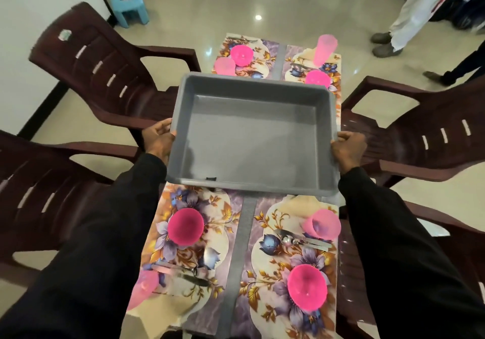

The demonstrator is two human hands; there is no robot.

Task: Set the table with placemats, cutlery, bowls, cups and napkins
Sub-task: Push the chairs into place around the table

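Head view. Both hands hold a grey tub (pixel 257 89) over the middle of the table (pixel 236 273); whether it touches the tabletop cannot be told. The left hand (pixel 157 139), centre left of the frame, grips the tub's left rim with fingers curled over the edge. The right hand (pixel 347 149), centre right, grips the right rim in the same way. The tub's bare floor faces the camera.

Four floral placemats lie on the table:
- **Lower-left placemat** (pixel 183 257): bowl (pixel 185 226), cutlery (pixel 181 273) and, at its lower-left corner, a cup (pixel 143 288).
- **Lower-right placemat** (pixel 275 260): bowl (pixel 307 286), cup (pixel 322 224) and cutlery (pixel 301 240) between them.
- **Upper-left placemat** (pixel 265 57): bowl (pixel 241 54) touching a cup (pixel 224 66).
- **Upper-right placemat** (pixel 334 63): an upright cup (pixel 324 48), a bowl (pixel 317 79) partly hidden by the tub, and cutlery (pixel 299 68).

All the bowls and cups are pink. Maroon plastic chairs (pixel 99 65) flank the table on both sides. A blue stool (pixel 128 6) stands at the upper left of the frame.
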